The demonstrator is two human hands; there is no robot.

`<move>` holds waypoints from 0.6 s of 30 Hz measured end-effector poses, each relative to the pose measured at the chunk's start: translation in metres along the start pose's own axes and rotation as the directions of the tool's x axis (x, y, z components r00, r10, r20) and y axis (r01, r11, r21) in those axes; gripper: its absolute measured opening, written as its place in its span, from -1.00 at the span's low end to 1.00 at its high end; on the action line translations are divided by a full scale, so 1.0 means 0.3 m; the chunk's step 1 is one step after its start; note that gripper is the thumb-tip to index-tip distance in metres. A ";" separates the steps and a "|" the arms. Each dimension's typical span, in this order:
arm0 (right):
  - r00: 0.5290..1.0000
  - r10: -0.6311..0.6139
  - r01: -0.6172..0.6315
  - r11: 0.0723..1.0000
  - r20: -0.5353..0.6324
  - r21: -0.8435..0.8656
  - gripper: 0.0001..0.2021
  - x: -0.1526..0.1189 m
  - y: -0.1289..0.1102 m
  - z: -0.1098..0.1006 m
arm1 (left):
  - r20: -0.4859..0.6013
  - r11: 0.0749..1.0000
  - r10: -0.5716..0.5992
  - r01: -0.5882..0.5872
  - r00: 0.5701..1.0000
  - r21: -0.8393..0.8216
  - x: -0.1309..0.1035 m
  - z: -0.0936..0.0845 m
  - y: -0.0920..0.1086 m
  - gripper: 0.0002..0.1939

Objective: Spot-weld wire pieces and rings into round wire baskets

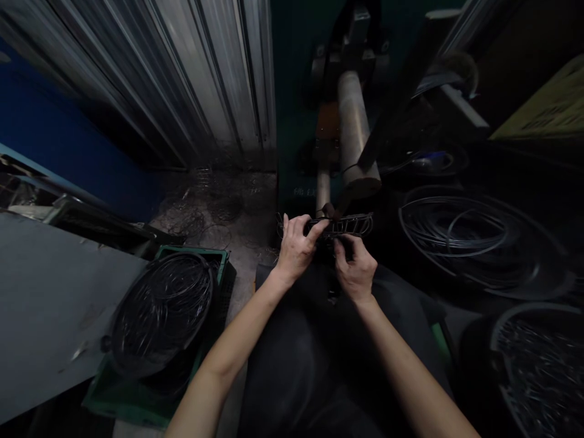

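Note:
A wire frame (360, 225) with a row of short cross wires lies at the machine's lower end, below the thick metal cylinder (356, 134). My left hand (297, 243) has its fingers curled round the left part of that frame, the thumb pointing right. Just under the frame's middle, my right hand (356, 266) is pinched, thumb and index finger together near the wire. Whatever sits between those right fingertips is too small and dark to make out. A thinner metal rod (323, 188) comes down between the cylinder and my left hand.
On the left, a round container (162, 310) of wire rings rests on a green crate (132, 398). To the right are a tub of coiled wire (460, 228) and a bin of small metal pieces (542, 365). Corrugated metal sheeting (205, 73) stands behind at left.

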State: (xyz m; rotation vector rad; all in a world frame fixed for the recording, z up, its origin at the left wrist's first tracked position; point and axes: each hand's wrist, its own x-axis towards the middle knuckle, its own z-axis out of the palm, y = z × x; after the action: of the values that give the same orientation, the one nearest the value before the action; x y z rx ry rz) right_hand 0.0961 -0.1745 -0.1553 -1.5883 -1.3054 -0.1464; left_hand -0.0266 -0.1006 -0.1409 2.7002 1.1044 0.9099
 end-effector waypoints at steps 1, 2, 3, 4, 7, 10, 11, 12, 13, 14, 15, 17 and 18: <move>1.000 -0.012 0.012 1.000 -0.002 0.001 -0.81 -0.001 0.003 0.000 | 0.001 1.000 0.002 -0.002 1.000 -0.002 0.001 -0.002 0.000 -0.42; 1.000 -0.015 0.015 1.000 0.000 -0.001 -0.81 -0.001 0.006 0.000 | 0.001 1.000 0.001 -0.001 1.000 -0.007 0.001 -0.005 0.001 -0.41; 1.000 -0.010 0.010 1.000 0.005 -0.002 -0.80 -0.002 0.009 0.000 | 0.003 1.000 -0.002 0.002 1.000 -0.015 0.002 -0.006 0.001 -0.40; 1.000 0.000 0.000 1.000 0.008 -0.004 -0.79 -0.002 0.011 0.002 | 0.005 1.000 -0.005 0.005 1.000 -0.024 0.002 -0.007 0.001 -0.40; 0.998 0.054 -0.054 0.999 0.012 0.002 -0.76 -0.004 0.009 0.013 | 0.006 0.999 -0.016 0.016 1.000 -0.047 0.003 -0.007 0.001 -0.42; 0.997 0.074 -0.074 0.997 0.027 0.031 -0.76 -0.003 -0.010 0.021 | 0.000 0.998 -0.031 0.031 1.000 -0.053 0.008 -0.004 -0.001 -0.40; 0.997 0.070 -0.072 0.997 0.031 0.041 -0.76 -0.003 -0.017 0.015 | 0.001 0.998 -0.029 0.029 1.000 -0.055 0.010 -0.002 -0.001 -0.38; 0.997 0.069 -0.070 0.996 0.027 0.047 -0.76 -0.004 -0.021 -0.001 | 0.002 0.998 -0.025 0.025 1.000 -0.058 0.013 -0.002 0.000 -0.36; 0.997 0.077 -0.077 0.996 0.020 0.045 -0.76 -0.008 -0.021 -0.029 | 0.003 0.998 -0.022 0.022 1.000 -0.062 0.014 -0.002 0.001 -0.35; 0.995 0.098 -0.098 0.995 0.008 0.032 -0.75 -0.016 -0.014 -0.072 | 0.003 0.998 -0.020 0.020 1.000 -0.065 0.014 -0.005 0.003 -0.35; 0.991 0.133 -0.133 0.991 -0.006 0.004 -0.73 -0.031 0.002 -0.129 | 0.006 0.997 -0.022 0.022 1.000 -0.067 0.011 -0.011 0.006 -0.35; 0.968 0.247 -0.249 0.964 -0.036 -0.097 -0.66 -0.079 0.062 -0.285 | 0.026 0.997 -0.034 0.036 0.999 -0.073 -0.009 -0.033 0.018 -0.35; 0.948 0.314 -0.319 0.932 -0.055 -0.173 -0.64 -0.113 0.106 -0.377 | 0.047 0.996 -0.041 0.044 0.998 -0.074 -0.026 -0.048 0.029 -0.35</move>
State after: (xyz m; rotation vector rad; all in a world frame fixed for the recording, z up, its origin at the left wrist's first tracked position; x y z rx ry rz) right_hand 0.1614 -0.2773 -0.1441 -1.9239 -1.0202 -0.0856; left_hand -0.0337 -0.1142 -0.1303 2.6137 1.0921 0.8607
